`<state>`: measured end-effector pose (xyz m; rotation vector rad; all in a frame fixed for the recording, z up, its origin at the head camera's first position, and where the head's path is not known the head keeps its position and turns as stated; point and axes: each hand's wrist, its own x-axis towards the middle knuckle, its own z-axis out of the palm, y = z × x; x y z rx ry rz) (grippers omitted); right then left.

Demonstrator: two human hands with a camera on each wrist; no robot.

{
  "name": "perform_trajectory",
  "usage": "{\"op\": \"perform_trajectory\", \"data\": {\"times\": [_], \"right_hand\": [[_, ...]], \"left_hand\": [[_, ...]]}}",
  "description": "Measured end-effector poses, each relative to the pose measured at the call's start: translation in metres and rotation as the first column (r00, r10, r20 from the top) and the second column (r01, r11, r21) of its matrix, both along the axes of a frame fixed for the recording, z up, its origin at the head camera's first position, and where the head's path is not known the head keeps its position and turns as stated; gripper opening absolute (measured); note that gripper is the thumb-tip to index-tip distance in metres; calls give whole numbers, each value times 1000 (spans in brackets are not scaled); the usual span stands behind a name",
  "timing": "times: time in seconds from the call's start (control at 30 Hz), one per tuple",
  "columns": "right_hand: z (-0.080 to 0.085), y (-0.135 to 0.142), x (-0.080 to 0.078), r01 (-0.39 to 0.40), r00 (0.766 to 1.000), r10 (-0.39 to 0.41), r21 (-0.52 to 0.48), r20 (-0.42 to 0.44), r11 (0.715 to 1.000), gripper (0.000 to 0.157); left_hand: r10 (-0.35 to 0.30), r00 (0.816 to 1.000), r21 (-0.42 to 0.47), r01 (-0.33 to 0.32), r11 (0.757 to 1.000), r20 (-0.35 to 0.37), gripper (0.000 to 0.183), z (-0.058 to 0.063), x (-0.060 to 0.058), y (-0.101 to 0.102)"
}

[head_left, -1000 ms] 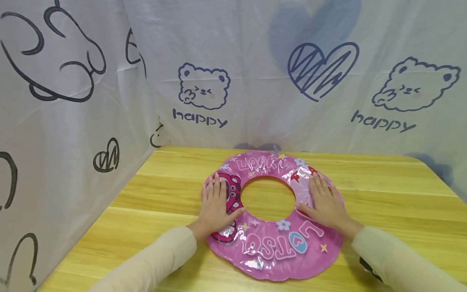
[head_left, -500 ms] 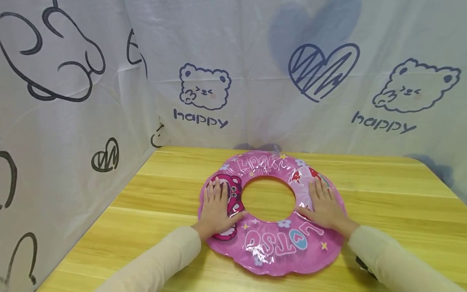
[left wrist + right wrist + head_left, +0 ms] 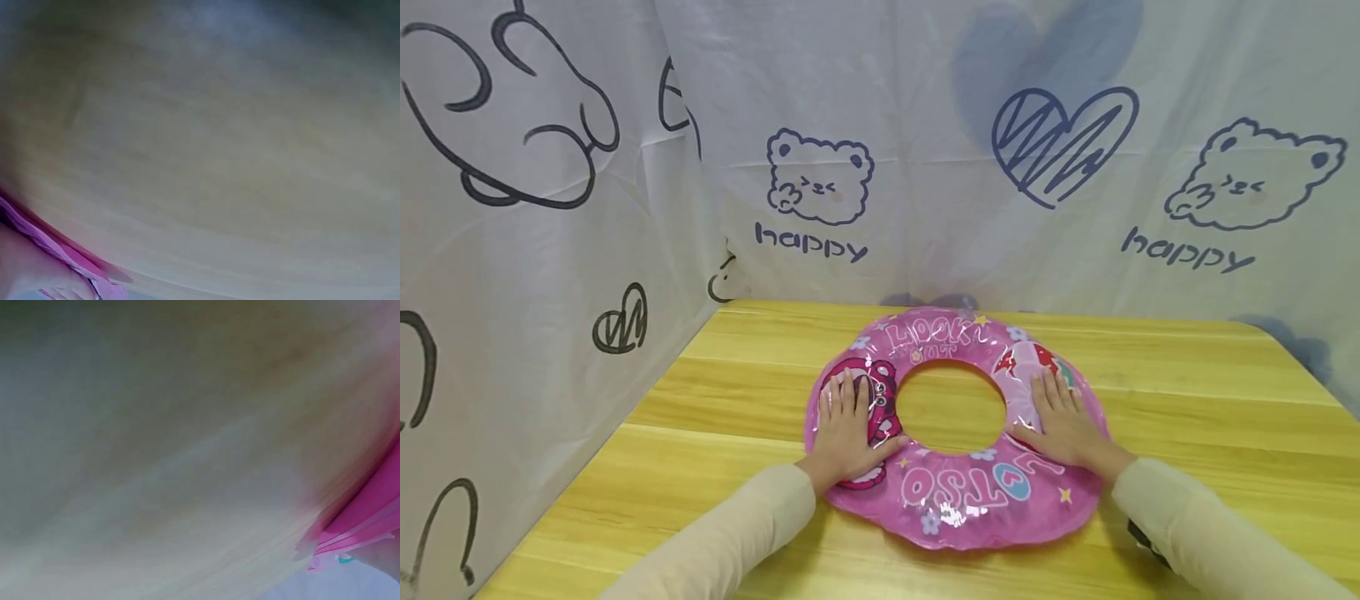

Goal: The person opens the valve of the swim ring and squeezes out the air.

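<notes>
1. While lying flat mid-table (image 3: 1187, 375), the pink swim ring (image 3: 955, 500) takes both palms.
2. Left hand (image 3: 848, 427), right hand (image 3: 1060, 423): fingers spread flat, pressing opposite sides, likely squeezing air out.
3. Wrist views: blurred.

A yellow wooden counter (image 3: 1187, 383) with a long plank grain fills the space in front of the cloth-hung corner. Flat on it, towards the back and about midway across, lies a pink swim ring (image 3: 958, 500), soft and partly slack, with bare wood showing through its hole. A small dark thing (image 3: 1145, 540) sits at the near right, mostly hidden; I cannot tell what it is. Both wrist views show only blurred wood and a pink edge.
</notes>
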<state>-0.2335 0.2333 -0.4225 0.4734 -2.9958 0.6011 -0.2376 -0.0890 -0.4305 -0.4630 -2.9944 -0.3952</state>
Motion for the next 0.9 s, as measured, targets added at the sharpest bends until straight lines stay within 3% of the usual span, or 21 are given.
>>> {"op": "perform_trajectory", "data": {"times": [0.6,0.9], "right_hand": [[-10,6,-13,-10,992,4,43,128,999,97],[3,0,-6,-14,984,11,19,178,1000,94]], "left_hand": [[-10,989,-23,14,1000,145,102,6,-2,1],[1,979,-42,7,999,203,101,10,-5,2]]}}
